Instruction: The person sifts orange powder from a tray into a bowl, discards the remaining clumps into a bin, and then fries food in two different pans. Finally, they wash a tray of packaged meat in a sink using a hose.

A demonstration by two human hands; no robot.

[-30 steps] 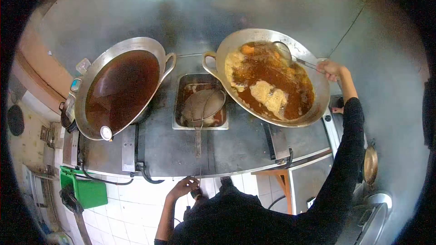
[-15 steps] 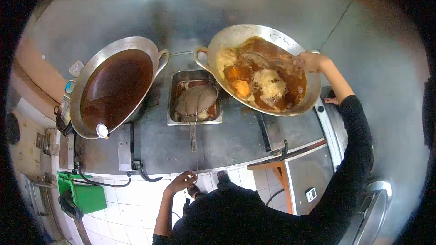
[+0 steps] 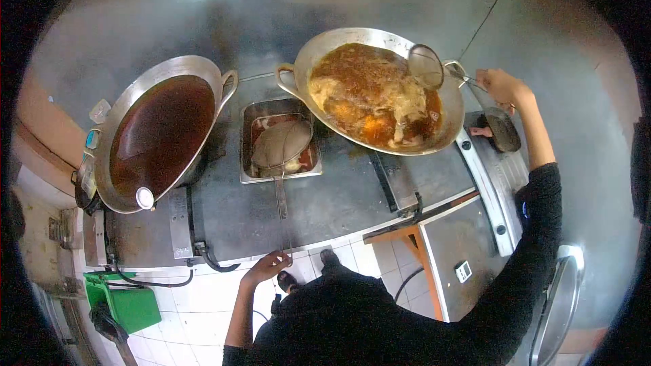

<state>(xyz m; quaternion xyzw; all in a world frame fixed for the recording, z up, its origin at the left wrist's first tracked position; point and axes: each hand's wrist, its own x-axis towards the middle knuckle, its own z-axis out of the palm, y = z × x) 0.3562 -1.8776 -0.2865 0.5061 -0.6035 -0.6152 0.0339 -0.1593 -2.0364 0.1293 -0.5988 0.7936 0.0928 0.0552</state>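
Observation:
My right hand (image 3: pixel 502 88) grips the handle of a small round strainer (image 3: pixel 426 66), its mesh raised over the right rim of a large metal pan (image 3: pixel 356 37). Brown bubbling liquid (image 3: pixel 359 71) with pale foam and orange pieces fills this pan. Low in front of the counter, my left hand (image 3: pixel 270 266) has its fingers curled together at a thin line below a larger strainer's handle; what it holds is too small to name. That larger strainer (image 3: pixel 279 144) rests over a square metal container (image 3: pixel 247 163) of reddish liquid.
Another large pan (image 3: pixel 193 64) holds dark brown liquid at left, with a round white gauge (image 3: pixel 145 198) at its rim. A small dark pan (image 3: pixel 503 130) lies at right. Below are a green bin (image 3: pixel 132 308), a white timer (image 3: pixel 463 271) and cables.
My right hand has moved from over the right pan to beyond its right rim, and the small strainer's mesh now shows above the liquid. The foam has shifted; the view has moved slightly.

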